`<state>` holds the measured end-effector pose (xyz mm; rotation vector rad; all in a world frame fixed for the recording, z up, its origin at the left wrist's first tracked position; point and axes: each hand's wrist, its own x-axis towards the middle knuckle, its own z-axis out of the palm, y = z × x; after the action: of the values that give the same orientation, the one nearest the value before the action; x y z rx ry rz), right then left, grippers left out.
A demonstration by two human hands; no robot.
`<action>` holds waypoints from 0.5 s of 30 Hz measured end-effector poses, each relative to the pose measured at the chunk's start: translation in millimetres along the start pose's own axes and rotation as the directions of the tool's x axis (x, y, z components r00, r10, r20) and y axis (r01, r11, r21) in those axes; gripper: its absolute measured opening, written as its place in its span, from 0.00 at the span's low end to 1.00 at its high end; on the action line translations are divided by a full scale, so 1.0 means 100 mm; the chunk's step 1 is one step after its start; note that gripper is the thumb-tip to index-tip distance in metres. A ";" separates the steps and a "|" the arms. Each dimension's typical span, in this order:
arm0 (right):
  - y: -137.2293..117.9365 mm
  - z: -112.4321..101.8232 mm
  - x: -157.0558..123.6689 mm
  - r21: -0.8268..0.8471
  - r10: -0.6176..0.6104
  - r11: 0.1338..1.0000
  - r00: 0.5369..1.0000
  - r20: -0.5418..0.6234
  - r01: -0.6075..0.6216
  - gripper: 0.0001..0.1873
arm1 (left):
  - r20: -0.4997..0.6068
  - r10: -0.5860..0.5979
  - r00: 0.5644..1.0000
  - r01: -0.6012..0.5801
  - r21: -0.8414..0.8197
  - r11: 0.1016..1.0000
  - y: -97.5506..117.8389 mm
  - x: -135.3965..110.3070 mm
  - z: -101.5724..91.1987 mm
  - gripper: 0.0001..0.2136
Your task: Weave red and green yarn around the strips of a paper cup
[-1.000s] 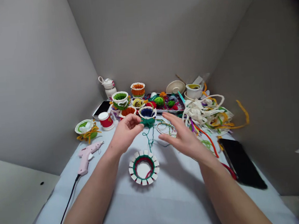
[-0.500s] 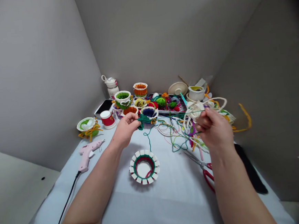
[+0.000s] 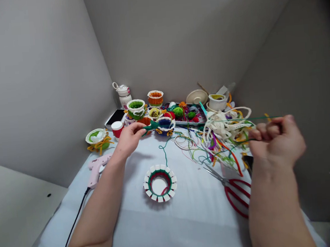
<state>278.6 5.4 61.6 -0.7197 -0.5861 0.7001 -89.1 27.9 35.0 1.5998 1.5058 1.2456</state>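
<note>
My left hand [image 3: 129,138] is closed on a small bundle of dark green yarn [image 3: 150,127], held above the table in front of the woven cups. My right hand [image 3: 277,141] is a fist at the right, gripping the green strand [image 3: 224,121], which runs taut from the bundle to that hand. Below and between my hands a paper cup [image 3: 159,183] cut into white tabs stands on the table, with green and red yarn woven round it. A loose green end [image 3: 164,151] hangs from the bundle toward the cup.
Red-handled scissors [image 3: 233,192] lie right of the cup. A heap of ribbons and cords [image 3: 228,133] lies behind them. Several woven cups [image 3: 137,109] and a tray of yarn balls [image 3: 185,114] stand at the back. A pink glue gun [image 3: 96,169] lies at the left. Grey walls enclose the table.
My right hand went from open over the table to a fist on the green strand, then pulled it out to the right. My left hand kept the bundle and moved slightly left.
</note>
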 end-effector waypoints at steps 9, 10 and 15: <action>0.07 -0.01 -0.03 -0.382 0.096 0.923 0.984 0.152 -0.031 0.11 | -0.096 0.107 0.990 -0.068 0.340 0.938 -0.08 0.07 -0.13 0.07; 0.12 0.03 -0.08 -0.580 0.179 0.815 0.953 0.246 -0.003 0.10 | -0.044 0.100 0.994 -0.082 0.297 0.951 -0.02 0.03 -0.10 0.07; 0.43 0.24 -0.54 -0.757 0.312 0.416 0.703 0.639 0.504 0.25 | 0.214 0.149 0.966 -0.169 0.079 0.982 0.29 -0.26 0.14 0.06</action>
<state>212.1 -1.6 31.0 -1.4442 -1.8672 0.4521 -62.4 -0.5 50.3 1.8833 1.3466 1.0645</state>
